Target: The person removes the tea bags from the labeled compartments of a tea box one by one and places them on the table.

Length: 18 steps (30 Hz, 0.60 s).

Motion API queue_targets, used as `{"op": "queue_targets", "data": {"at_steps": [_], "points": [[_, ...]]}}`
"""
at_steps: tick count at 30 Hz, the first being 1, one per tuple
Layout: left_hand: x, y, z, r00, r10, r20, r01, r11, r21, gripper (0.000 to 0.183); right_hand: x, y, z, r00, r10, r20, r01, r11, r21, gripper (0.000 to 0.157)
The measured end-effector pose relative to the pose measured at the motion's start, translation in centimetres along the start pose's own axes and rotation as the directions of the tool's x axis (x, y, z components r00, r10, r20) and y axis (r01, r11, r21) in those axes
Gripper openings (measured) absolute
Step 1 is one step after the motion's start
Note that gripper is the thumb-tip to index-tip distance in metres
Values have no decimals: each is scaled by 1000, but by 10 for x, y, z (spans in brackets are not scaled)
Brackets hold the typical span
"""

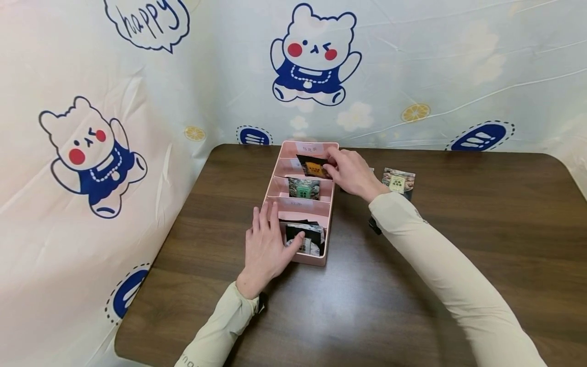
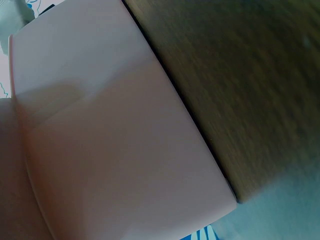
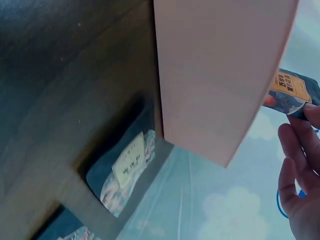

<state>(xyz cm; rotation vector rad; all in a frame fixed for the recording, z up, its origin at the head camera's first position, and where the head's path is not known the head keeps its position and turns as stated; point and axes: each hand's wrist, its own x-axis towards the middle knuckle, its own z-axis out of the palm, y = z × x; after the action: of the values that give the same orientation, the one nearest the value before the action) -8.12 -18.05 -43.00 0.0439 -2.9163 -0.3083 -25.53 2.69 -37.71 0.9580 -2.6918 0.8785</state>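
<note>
My right hand [image 1: 350, 171] pinches a black tea sachet with an orange label [image 1: 314, 168] between thumb and fingers. It is tilted over the rear part of the pink divided box [image 1: 329, 214]. In the right wrist view, the held sachet [image 3: 292, 90] shows above the box's rim. My left hand [image 1: 266, 247] rests on the box's left side near the front, fingers fairly straight. Its thumb lies over the front sachets [image 1: 309, 234], which have black and pale faces. A green-labelled sachet [image 1: 303, 188] stands in a middle compartment.
Right of the box, a sachet with a pale label [image 1: 399, 181] lies on the brown table [image 1: 458, 224]. Another sachet [image 3: 65, 227] shows partly in the right wrist view. A printed curtain [image 1: 390, 66] hangs behind the table and along its left side.
</note>
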Motion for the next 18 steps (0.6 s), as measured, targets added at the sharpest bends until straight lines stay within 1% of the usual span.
{"op": "queue_targets", "data": {"at_steps": [6,13,18], "points": [[-1,0,0,1000,-4,-10,4,1000,0,96,-2,2,-12,1000,-3,-19,3,1000,-7,19],[0,0,0,1000,-2,-9,2,1000,-1,96,-5,5,-24,998,67,-21,-67,997,-24,27],[0,0,0,1000,-6,-3,6,1000,-2,96,-7,5,-30,996,78,-32,-79,997,-15,26]]}}
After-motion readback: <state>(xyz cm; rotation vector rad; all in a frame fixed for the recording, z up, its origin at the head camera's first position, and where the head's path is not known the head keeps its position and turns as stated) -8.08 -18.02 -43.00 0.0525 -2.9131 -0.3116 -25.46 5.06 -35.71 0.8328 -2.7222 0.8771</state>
